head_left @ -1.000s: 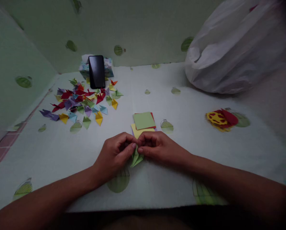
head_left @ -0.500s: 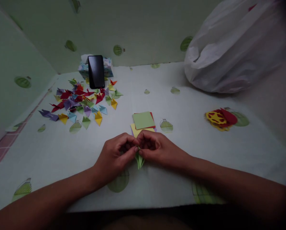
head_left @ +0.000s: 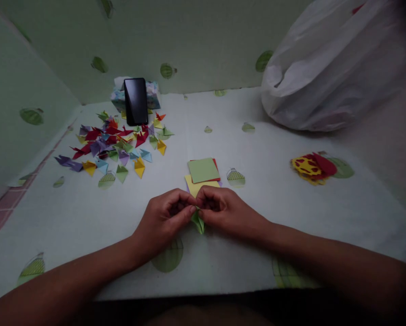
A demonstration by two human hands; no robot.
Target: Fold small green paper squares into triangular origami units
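Observation:
Between my hands is a small piece of folded green paper (head_left: 198,222), its pointed end hanging toward me. My left hand (head_left: 169,216) pinches its upper part from the left with thumb and forefinger. From the other side my right hand (head_left: 221,208) pinches the same paper, its fingertips touching or nearly touching those of the left. The fingers hide the paper's top. Just beyond the hands lie square paper sheets, a green sheet (head_left: 205,170) over a red one and a yellow sheet (head_left: 199,184) with purple edges beneath.
A heap of folded paper cranes (head_left: 114,145) in many colours lies at the far left. Behind it a black phone (head_left: 136,102) leans on a tissue box (head_left: 153,95). Yellow and red paper cut-outs (head_left: 308,166) lie at right, below a large white plastic bag (head_left: 311,81).
The green paper's hanging end has drawn up slightly and looks shorter and turned between my fingers. Both hands stay almost in place, still pinching it.

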